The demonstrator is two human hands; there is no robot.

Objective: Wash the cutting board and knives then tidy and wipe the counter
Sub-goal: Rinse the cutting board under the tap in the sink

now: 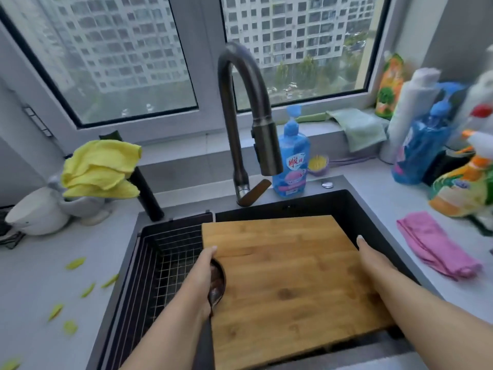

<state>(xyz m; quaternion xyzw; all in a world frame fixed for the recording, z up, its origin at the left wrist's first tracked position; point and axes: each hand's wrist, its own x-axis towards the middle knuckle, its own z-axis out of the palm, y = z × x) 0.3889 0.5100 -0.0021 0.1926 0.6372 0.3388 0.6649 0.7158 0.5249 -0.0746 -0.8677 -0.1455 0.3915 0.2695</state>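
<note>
A wooden cutting board (288, 276) lies tilted over the dark sink (344, 204), beneath the faucet spout (266, 148). My left hand (205, 265) grips the board's left edge next to a dark oval handle cut-out, thumb on top and fingers hidden beneath. On the opposite edge, my right hand (372, 253) holds the board with the thumb lying along the rim and the fingers out of sight below. No knife is in view.
A wire rack (170, 252) fills the sink's left part. Blue dish soap (292, 161) stands behind the sink. A pink cloth (437, 244) and bottles (424, 145) sit on the right counter. On the left are a yellow cloth (101, 169), a white pot (40, 212) and yellow-green scraps (88, 289).
</note>
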